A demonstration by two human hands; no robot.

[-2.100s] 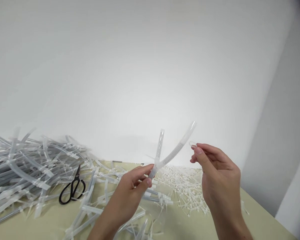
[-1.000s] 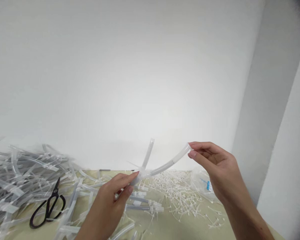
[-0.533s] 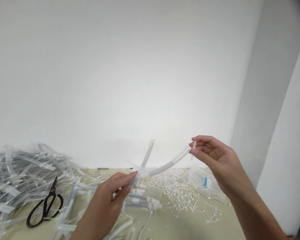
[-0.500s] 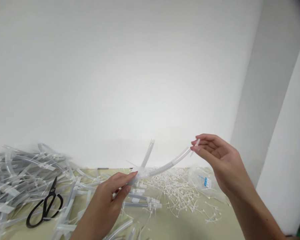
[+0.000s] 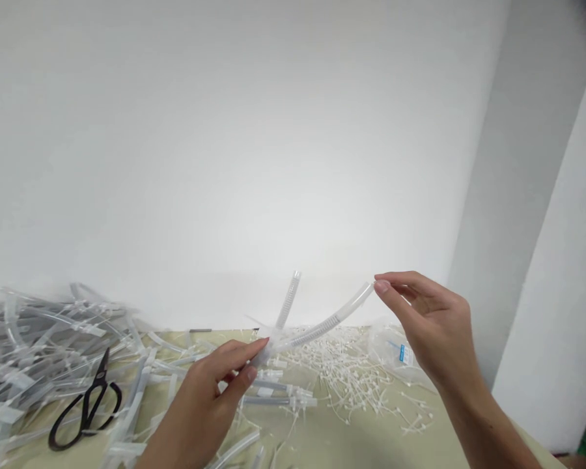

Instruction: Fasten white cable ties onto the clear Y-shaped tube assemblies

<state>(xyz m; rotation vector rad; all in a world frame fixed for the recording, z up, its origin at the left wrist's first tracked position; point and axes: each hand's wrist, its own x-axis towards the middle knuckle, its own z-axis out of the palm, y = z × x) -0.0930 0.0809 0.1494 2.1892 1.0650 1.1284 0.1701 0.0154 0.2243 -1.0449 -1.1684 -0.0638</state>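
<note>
My left hand [image 5: 209, 384] is closed around the joint of a branched clear tube assembly. One ribbed clear branch [image 5: 288, 299] points up from the joint. Another, a longer clear hose [image 5: 329, 322] with a ribbed section, curves up to the right. My right hand [image 5: 427, 319] pinches thumb and forefinger together at the open end of this longer hose. A small white plastic piece is in that pinch, mostly hidden by the fingertips. Black-handled scissors [image 5: 88, 407] lie on the table, left of my left hand.
A large heap of clear tube assemblies [image 5: 43, 352] covers the table's left side. Loose white cable ties [image 5: 346, 378] are spread beyond my hands. A clear plastic bag [image 5: 385, 348] with a blue label lies at the right. Behind the table rises a white wall [image 5: 273, 163].
My right hand has brought the white plastic piece against the hose end and turned it, so the fingers now cover most of it. My left hand stays nearly still.
</note>
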